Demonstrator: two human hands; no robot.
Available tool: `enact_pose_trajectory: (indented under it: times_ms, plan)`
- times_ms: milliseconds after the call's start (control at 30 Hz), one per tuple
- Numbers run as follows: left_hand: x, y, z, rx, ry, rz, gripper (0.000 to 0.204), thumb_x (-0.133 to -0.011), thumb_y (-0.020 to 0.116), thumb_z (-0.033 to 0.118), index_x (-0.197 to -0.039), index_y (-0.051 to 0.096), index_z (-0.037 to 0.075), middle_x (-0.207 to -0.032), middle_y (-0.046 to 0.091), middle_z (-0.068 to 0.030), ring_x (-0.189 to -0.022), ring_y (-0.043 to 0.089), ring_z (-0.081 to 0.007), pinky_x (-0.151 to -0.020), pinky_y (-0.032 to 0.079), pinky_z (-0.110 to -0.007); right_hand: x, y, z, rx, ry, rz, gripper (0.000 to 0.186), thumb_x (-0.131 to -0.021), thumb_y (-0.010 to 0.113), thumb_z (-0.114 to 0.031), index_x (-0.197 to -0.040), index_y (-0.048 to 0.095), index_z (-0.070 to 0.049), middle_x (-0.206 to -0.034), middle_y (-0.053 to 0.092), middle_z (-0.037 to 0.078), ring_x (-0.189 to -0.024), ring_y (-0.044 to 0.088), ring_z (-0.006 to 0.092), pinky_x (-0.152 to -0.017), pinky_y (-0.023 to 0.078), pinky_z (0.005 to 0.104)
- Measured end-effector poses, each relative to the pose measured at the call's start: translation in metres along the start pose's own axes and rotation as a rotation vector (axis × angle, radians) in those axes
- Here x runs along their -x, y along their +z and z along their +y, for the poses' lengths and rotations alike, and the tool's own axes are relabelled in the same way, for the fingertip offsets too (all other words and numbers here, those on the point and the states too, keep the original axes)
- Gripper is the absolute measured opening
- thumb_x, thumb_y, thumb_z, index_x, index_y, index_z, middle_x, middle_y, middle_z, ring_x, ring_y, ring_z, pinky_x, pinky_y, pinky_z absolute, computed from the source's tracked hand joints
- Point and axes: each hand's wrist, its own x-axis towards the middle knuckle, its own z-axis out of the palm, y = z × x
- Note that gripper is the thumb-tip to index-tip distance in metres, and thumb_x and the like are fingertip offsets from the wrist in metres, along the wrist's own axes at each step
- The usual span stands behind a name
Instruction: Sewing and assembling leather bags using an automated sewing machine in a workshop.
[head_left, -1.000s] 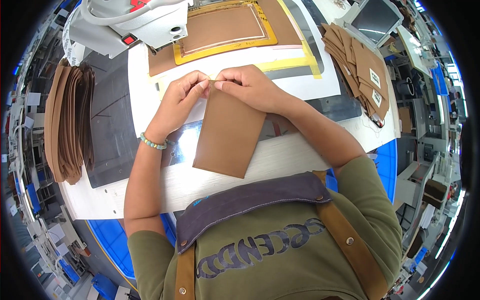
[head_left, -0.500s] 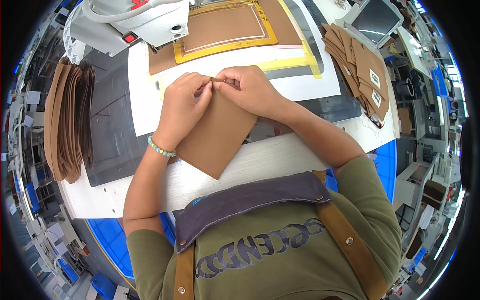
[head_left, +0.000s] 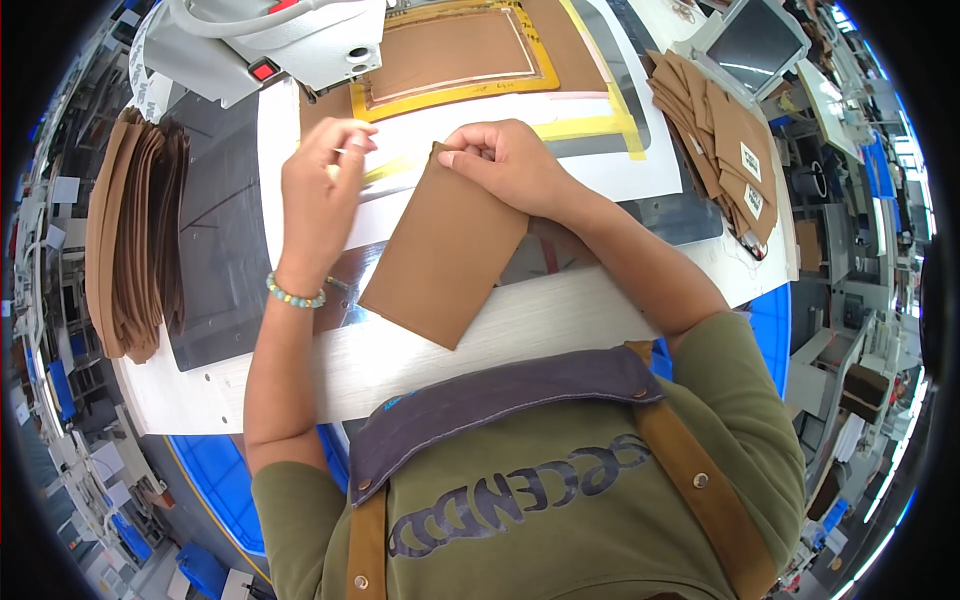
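Note:
My right hand [head_left: 508, 165] pinches the top corner of a flat brown fabric piece [head_left: 445, 255] between thumb and fingers. The piece hangs at a slant, its lower corner over the pale table edge. To its left, apart from the fabric, my left hand [head_left: 322, 190] is raised with curled fingers, thumb and fingertips close together. Whether a thread or anything else is between those fingertips is too small to tell. Beyond both hands, a yellow-edged frame [head_left: 455, 103] lies over brown material on a white sheet [head_left: 410, 210].
A white sewing machine head [head_left: 260, 45] overhangs the far left. Brown pieces stand in a thick stack [head_left: 130, 240] at the left. More brown pieces with white labels [head_left: 715, 140] lie piled at the right, near a grey screen [head_left: 752, 45]. Blue bins [head_left: 210, 480] show below the table.
My left hand has let go of the fabric corner and moved left. The brown piece has shifted slightly right, still held by my right hand.

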Motion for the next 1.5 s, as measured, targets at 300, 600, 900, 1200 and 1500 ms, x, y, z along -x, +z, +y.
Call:
enact_pose_trajectory:
  times_ms: [300,600,900,1200,1500]
  plan:
    - [0.016,0.032,0.023,-0.141,0.109,-0.026,0.008,-0.093,0.076,0.003,-0.100,0.078,0.000,-0.094,0.077,-0.0124,-0.086,0.073,-0.0267,-0.078,0.057,-0.036,0.003,0.006,-0.001,-0.050,0.018,0.023,0.024,-0.104,0.071,-0.021,-0.107,0.079,0.001,-0.077,0.069,-0.001,-0.069,0.057,0.0044,-0.062,0.047,0.0248]
    - [0.015,0.034,0.025,-0.164,0.174,0.009,0.007,-0.088,0.077,0.004,-0.094,0.077,-0.001,-0.089,0.076,-0.0111,-0.086,0.071,-0.0281,-0.077,0.057,-0.038,0.003,0.010,0.001,-0.076,-0.011,0.065,0.025,-0.102,0.072,-0.021,-0.107,0.080,0.001,-0.069,0.063,-0.002,-0.064,0.051,0.0049,-0.057,0.042,0.0260]
    - [0.012,0.029,0.016,-0.337,0.340,-0.051,0.011,-0.087,0.076,-0.002,-0.097,0.074,-0.001,-0.095,0.074,-0.0119,-0.091,0.072,-0.0271,-0.083,0.057,-0.035,0.002,0.006,0.001,0.042,-0.028,0.001,0.021,-0.104,0.070,-0.020,-0.108,0.079,-0.001,-0.075,0.066,-0.004,-0.067,0.055,0.0029,-0.060,0.046,0.0243]
    - [-0.005,0.004,-0.010,0.434,-0.171,-0.132,0.011,-0.106,0.068,0.010,-0.107,0.073,0.000,-0.103,0.074,-0.0032,-0.094,0.070,-0.0110,-0.085,0.058,-0.029,-0.008,-0.017,0.007,0.007,0.013,-0.142,0.024,-0.107,0.068,-0.022,-0.112,0.077,0.000,-0.086,0.073,-0.001,-0.078,0.063,0.0038,-0.071,0.051,0.0238]
    - [0.010,0.029,-0.003,0.803,-0.553,-0.288,0.020,-0.107,0.073,0.020,-0.109,0.078,0.001,-0.097,0.076,-0.0010,-0.089,0.066,-0.0073,-0.086,0.054,-0.024,-0.003,-0.012,0.001,-0.083,-0.072,-0.162,0.029,-0.108,0.067,-0.027,-0.110,0.078,0.000,-0.090,0.075,0.003,-0.084,0.064,0.0092,-0.078,0.053,0.0292]
